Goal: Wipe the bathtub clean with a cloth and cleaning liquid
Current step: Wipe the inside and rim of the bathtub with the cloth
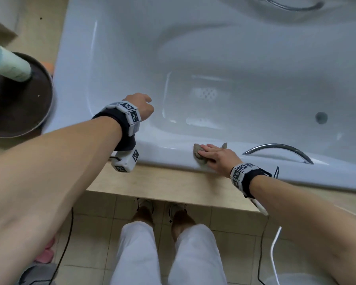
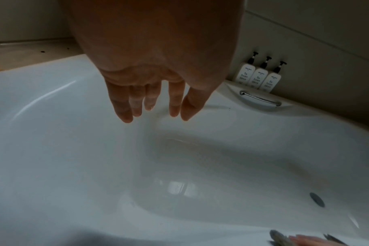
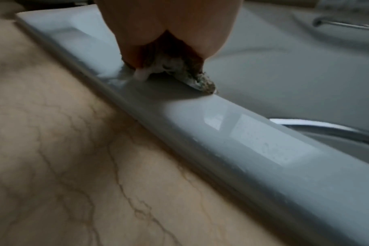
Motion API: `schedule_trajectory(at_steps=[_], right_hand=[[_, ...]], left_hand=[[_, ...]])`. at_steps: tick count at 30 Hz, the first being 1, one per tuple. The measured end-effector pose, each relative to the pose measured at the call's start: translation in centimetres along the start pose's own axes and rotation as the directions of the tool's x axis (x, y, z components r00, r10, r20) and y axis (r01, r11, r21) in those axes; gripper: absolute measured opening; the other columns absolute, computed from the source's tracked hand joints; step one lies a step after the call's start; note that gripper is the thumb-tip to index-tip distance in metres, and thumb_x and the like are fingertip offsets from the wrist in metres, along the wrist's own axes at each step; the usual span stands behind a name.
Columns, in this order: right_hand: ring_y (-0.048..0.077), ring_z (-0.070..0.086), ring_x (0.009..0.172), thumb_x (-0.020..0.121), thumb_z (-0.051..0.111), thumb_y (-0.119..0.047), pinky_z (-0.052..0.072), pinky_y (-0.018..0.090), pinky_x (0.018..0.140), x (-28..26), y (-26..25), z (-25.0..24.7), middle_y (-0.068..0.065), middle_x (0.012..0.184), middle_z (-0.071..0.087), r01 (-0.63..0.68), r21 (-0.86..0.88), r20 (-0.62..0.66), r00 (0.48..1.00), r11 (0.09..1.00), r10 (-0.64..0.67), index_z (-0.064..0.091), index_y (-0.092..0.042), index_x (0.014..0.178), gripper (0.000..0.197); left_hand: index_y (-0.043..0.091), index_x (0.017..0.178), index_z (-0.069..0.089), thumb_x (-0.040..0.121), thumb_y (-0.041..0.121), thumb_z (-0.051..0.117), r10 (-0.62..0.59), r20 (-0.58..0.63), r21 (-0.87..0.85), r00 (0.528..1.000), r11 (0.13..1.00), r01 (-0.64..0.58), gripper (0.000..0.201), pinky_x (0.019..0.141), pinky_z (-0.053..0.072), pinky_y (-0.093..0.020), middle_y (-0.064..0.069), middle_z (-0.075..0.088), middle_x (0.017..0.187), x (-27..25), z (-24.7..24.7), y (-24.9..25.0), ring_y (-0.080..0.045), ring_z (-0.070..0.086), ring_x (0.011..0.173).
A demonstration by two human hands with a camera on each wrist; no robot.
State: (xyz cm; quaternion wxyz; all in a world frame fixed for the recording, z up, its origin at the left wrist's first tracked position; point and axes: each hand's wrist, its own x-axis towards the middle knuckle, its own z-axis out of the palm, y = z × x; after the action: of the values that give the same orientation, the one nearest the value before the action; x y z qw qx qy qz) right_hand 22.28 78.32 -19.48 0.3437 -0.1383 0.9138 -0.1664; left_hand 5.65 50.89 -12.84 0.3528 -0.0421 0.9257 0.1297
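Observation:
A white bathtub (image 1: 224,58) fills the upper part of the head view. On its near rim (image 1: 169,156) lies a crumpled grey-brown cloth (image 1: 198,154). My right hand (image 1: 214,155) lies flat on the cloth and presses it onto the rim with straight fingers. In the right wrist view the cloth (image 3: 192,78) shows under the palm, with white foam at its edge. My left hand (image 1: 141,106) hangs over the tub's inside near the left end, holding nothing. Its fingers (image 2: 124,106) hang relaxed and nearly straight above the tub wall (image 2: 74,149).
A pale green bottle (image 1: 6,62) leans in a dark round bowl (image 1: 19,103) on the ledge at left. A chrome grab handle (image 1: 280,151) sits on the near rim right of the cloth. Three pump bottles (image 2: 259,76) stand at the far wall. A beige stone ledge (image 1: 162,188) borders the tub.

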Motion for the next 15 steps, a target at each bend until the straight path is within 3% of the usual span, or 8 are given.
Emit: schedule_trajectory(at_steps=[3,5,11,13,15], right_hand=[[0.022,0.048,0.130,0.094,0.049,-0.020,0.044,0.038,0.099,-0.1,0.6,-0.8,-0.007,0.150,0.043,-0.180,0.073,0.023,0.984,0.981,0.179,0.051,-0.033,0.139,0.047],[0.027,0.054,0.119,0.093,0.048,-0.020,0.045,0.037,0.096,0.2,0.5,-1.2,-0.005,0.145,0.050,-0.234,0.075,0.051,0.972,0.969,0.231,0.053,-0.030,0.136,0.044],[0.028,0.052,0.120,0.092,0.045,-0.027,0.048,0.045,0.092,1.7,-1.2,-0.6,0.000,0.135,0.052,-0.242,0.126,0.115,0.967,0.962,0.228,0.046,-0.032,0.136,0.044],[0.027,0.052,0.118,0.093,0.045,-0.024,0.045,0.037,0.084,2.4,-2.4,-0.3,0.002,0.129,0.052,-0.197,0.131,0.077,0.979,0.972,0.188,0.049,-0.026,0.132,0.040],[0.026,0.052,0.115,0.094,0.044,-0.021,0.035,0.031,0.074,3.3,-3.6,-0.2,0.005,0.124,0.053,-0.142,0.114,0.053,0.989,0.983,0.137,0.050,-0.022,0.130,0.036]], left_hand=[[0.028,0.139,0.049,0.089,0.026,0.051,0.006,-0.002,-0.021,1.000,1.000,-0.006,0.050,0.101,0.039,-0.031,-0.004,0.048,0.144,0.1,0.2,2.1,-0.029,0.047,0.128],[0.028,0.139,0.049,0.089,0.025,0.051,0.009,-0.002,-0.030,1.000,1.000,-0.009,0.051,0.100,0.039,-0.032,-0.005,0.049,0.143,0.1,0.3,3.4,-0.030,0.048,0.127],[0.027,0.140,0.048,0.089,0.025,0.054,0.013,-0.006,-0.068,1.000,0.998,-0.014,0.052,0.098,0.041,-0.029,-0.005,0.050,0.142,-0.1,-0.4,6.7,-0.029,0.050,0.125],[0.028,0.140,0.049,0.089,0.025,0.055,0.010,-0.005,-0.088,1.000,0.996,-0.011,0.051,0.096,0.041,-0.028,-0.005,0.051,0.141,-0.1,-0.4,6.8,-0.028,0.051,0.124],[0.027,0.139,0.049,0.089,0.025,0.056,-0.017,0.009,-0.096,1.000,0.995,0.017,0.051,0.093,0.041,-0.028,-0.005,0.052,0.140,0.0,0.0,5.7,-0.028,0.052,0.122]])
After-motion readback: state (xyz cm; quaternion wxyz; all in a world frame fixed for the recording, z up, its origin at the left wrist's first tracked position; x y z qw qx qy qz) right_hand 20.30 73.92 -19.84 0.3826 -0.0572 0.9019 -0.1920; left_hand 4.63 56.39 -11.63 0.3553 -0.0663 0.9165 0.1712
